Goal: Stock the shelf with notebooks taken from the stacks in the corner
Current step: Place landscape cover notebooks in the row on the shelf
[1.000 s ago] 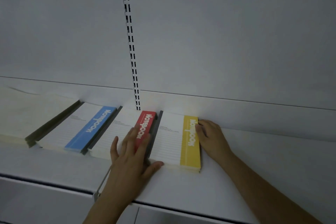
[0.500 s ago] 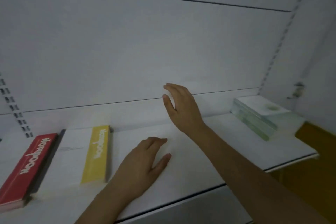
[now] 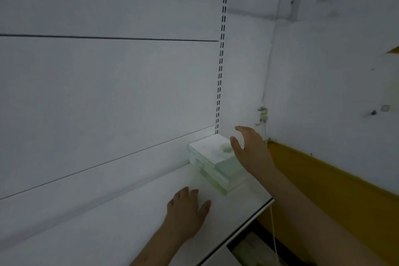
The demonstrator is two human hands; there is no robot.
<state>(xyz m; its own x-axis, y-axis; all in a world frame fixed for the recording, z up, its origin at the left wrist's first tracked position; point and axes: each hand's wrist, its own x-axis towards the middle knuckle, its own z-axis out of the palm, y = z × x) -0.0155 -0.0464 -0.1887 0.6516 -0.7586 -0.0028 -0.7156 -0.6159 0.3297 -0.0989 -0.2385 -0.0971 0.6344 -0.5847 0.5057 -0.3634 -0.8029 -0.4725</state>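
Observation:
A stack of pale green and white notebooks (image 3: 210,157) lies in the right corner of the white shelf (image 3: 108,229). My right hand (image 3: 250,149) hovers over the stack's right side, fingers spread and straight, holding nothing. Whether it touches the top notebook I cannot tell. My left hand (image 3: 187,211) rests palm down on the shelf board, a little in front and to the left of the stack, fingers relaxed. The red and yellow notebooks placed earlier are out of view to the left.
A slotted upright (image 3: 221,67) runs down the back panel to the corner. The shelf ends at its right edge (image 3: 267,202), beside a white wall with a yellow band (image 3: 336,185). A thin cord (image 3: 273,233) hangs below the shelf end.
My view has swung right, away from the red and yellow notebooks. My right hand has reached across to the corner stack, and my left hand has slid right along the shelf.

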